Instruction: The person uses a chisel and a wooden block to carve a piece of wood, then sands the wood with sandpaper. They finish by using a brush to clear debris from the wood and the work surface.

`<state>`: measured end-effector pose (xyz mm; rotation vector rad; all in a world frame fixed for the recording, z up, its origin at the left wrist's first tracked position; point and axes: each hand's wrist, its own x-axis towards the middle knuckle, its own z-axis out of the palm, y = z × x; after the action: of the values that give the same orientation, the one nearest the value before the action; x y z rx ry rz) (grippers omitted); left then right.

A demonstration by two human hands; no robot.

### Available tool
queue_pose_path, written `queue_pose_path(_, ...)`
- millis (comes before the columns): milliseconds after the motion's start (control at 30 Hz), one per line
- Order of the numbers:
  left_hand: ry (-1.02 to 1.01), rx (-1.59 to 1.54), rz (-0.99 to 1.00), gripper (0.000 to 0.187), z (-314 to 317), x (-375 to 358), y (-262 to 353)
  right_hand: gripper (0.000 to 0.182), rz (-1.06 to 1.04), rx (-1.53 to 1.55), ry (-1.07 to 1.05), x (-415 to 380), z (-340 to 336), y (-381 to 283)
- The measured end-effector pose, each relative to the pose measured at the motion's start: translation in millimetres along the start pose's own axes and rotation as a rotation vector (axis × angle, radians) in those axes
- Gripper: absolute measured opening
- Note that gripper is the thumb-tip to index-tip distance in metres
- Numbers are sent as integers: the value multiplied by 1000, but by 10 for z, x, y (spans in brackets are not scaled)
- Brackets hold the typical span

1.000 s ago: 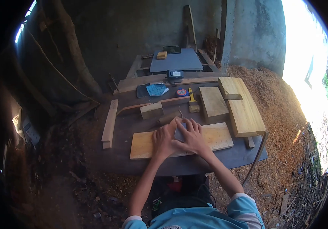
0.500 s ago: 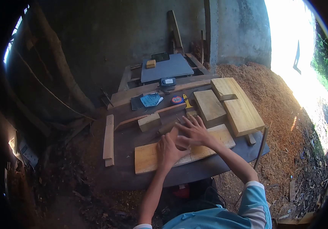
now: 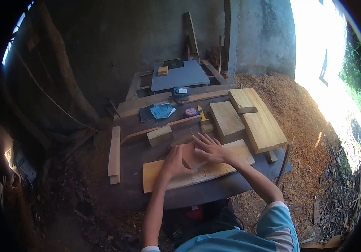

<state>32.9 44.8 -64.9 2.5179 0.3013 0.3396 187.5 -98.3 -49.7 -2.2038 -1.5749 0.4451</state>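
A flat reddish-brown piece [image 3: 192, 155] with a darker edge is held tilted between my hands, over a pale yellow board [image 3: 152, 173] lying near the table's front edge. My left hand [image 3: 175, 163] grips its left side, fingers wrapped round the edge. At its right side my right hand [image 3: 212, 151] holds on, fingers long and close together along the far edge. I cannot tell whether the piece is sandpaper or thin wood. Just beyond the hands lies a small wooden block [image 3: 160, 136], and a yellow-handled brush [image 3: 205, 124] is behind the right hand.
Thick wooden blocks [image 3: 227, 118] and a notched board [image 3: 266, 128] occupy the table's right side. Toward the back are a tape measure [image 3: 191, 112], blue sheets [image 3: 162, 111] and a dark device [image 3: 181, 93]. A wooden strip [image 3: 114, 155] lies left. Sawdust [image 3: 302, 126] covers the ground at right.
The right hand's spread fingers have come together against the brown piece. The piece has turned so more of its flat face shows. The camera view has shifted slightly.
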Motion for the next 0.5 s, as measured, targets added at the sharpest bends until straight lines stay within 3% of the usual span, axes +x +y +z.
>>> queue_pose_path(133, -231, 42, 149, 117, -158, 171, -106, 73, -33, 76, 71, -327, 145, -13)
queue_pose_path(333, -176, -118, 184, 113, -32, 137, -42, 72, -121, 145, 95, -159, 90, 71)
queue_pose_path(400, -162, -139, 216, 112, 2, 166, -123, 70, -119, 101, 153, 104, 102, 143)
queue_pose_path(500, -166, -132, 182, 108, -14, 160, -40, 66, -49, 151, 80, 315, 50, 151)
